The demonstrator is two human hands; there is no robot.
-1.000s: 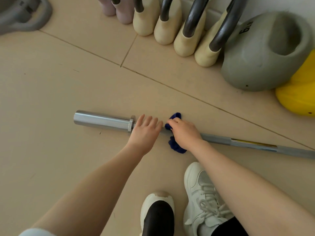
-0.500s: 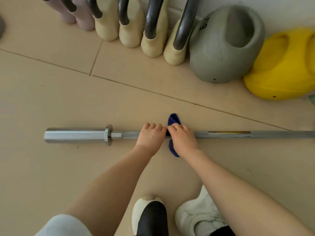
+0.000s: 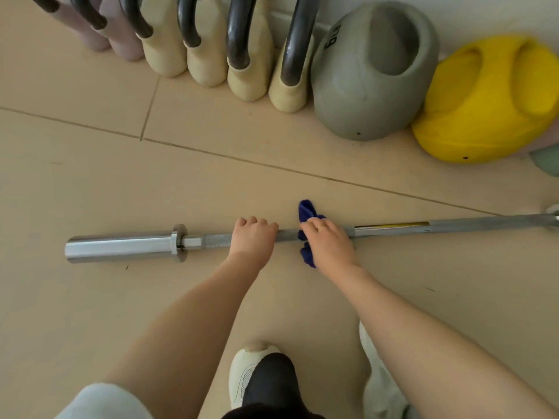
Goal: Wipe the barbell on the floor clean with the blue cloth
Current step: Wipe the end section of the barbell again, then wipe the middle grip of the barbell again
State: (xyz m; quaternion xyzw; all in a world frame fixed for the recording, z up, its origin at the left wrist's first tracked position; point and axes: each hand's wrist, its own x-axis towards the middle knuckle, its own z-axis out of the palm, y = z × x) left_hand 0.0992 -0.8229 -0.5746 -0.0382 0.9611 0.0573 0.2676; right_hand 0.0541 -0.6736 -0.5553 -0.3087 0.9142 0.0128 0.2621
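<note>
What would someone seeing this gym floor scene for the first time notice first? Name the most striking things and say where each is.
The silver barbell lies across the middle of the floor, with the left hand curled over its shaft and the right hand gripping the blue cloth wrapped on it. Behind, by the wall, a bright yellow kettlebell sits at far right beside a grey kettlebell.

Soft even daylight, faint shadows, wide-angle bending at edges, slight overall softness.

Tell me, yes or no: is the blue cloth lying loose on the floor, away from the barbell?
No, the blue cloth is wrapped round the barbell shaft and gripped there by the right hand.
</note>
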